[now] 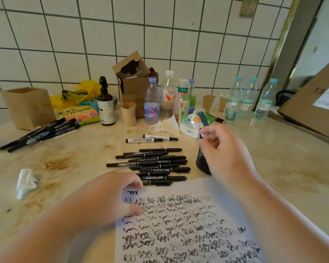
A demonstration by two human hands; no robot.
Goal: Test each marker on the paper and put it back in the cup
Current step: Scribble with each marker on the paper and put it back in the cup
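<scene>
A white paper [180, 224] covered in black scribbles lies in front of me. Just beyond its top edge sits a pile of several black markers [152, 164], and two white-barrelled markers [152, 139] lie further back. My left hand [110, 194] rests with curled fingers on the paper's top-left corner, fingertips next to the pile. My right hand [224, 152] pinches the dark end of a marker [201, 136] above a black cup [200, 162]. The hand hides most of the cup and the marker.
Another bunch of black markers [42, 133] lies at the far left by a brown paper bag [27, 107]. Bottles [152, 103], paper cups [128, 113] and tissues crowd the back by the tiled wall. A crumpled tissue [26, 182] lies left; a cardboard box [315, 103] stands right.
</scene>
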